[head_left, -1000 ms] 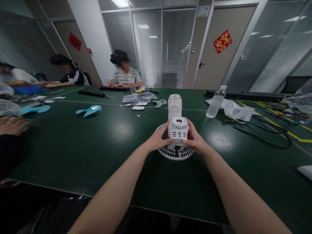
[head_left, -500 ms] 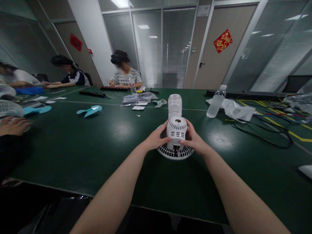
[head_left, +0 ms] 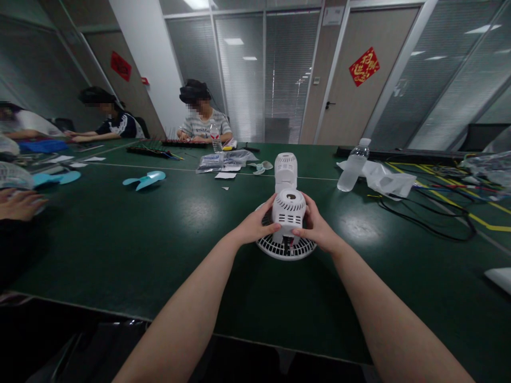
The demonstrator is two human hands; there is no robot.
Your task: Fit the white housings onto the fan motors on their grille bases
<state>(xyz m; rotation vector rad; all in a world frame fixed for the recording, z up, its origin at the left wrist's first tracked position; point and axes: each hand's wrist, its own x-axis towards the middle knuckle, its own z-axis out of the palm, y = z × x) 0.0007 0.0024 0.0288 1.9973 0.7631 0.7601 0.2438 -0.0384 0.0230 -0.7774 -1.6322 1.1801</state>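
Observation:
A white fan motor housing (head_left: 290, 206) with slotted vents sits on a round fan grille (head_left: 284, 251), which lies face down on the table. My left hand (head_left: 260, 224) grips the housing's left side, thumb at the front and fingers round behind. From the right, my right hand (head_left: 314, 227) holds it the same way. Dark and red wires (head_left: 288, 243) show in a gap below the housing's front. Right behind stands another white vented part (head_left: 286, 171); whether it joins the housing I cannot tell.
Fan blades (head_left: 144, 180) in blue lie to the left, a pale fan blade (head_left: 261, 167) farther back. A water bottle (head_left: 353, 166), a plastic bag (head_left: 389, 180) and black cables (head_left: 435, 226) are on the right. Several co-workers sit around; one co-worker's hand (head_left: 19, 203) is at far left.
The view has shifted very slightly. Both my hands keep the same hold on the housing. The co-worker's hand at far left has moved a little to the left.

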